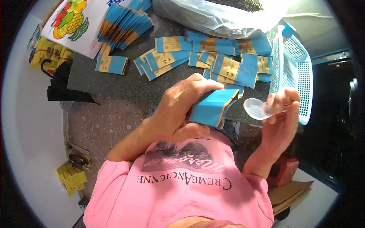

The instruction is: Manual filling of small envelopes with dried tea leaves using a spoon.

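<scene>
My left hand (182, 105) grips a blue paper packet (209, 109) between thumb and fingers, its gold-edged mouth turned towards the right. To the right of it, my right hand (281, 111) pinches the handle of a clear plastic spoon (256, 109); the spoon and the packet are apart. Whether the spoon bears anything is unclear. Beyond my hands, many blue and gold packets (233, 69) lie loosely over one another on the dark speckled table (114, 85). A clear plastic bag (205, 17) with dark dried leaves (242, 4) rests at the far side.
A pale blue plastic basket (305, 77) stands at the table's right end. A fanned stack of blue packets (125, 24) leans by a white carton (82, 25) with printed fruit. At the left are a black umbrella (61, 82) and yellow packets (47, 54); brown cardboard (291, 196) lies at lower right.
</scene>
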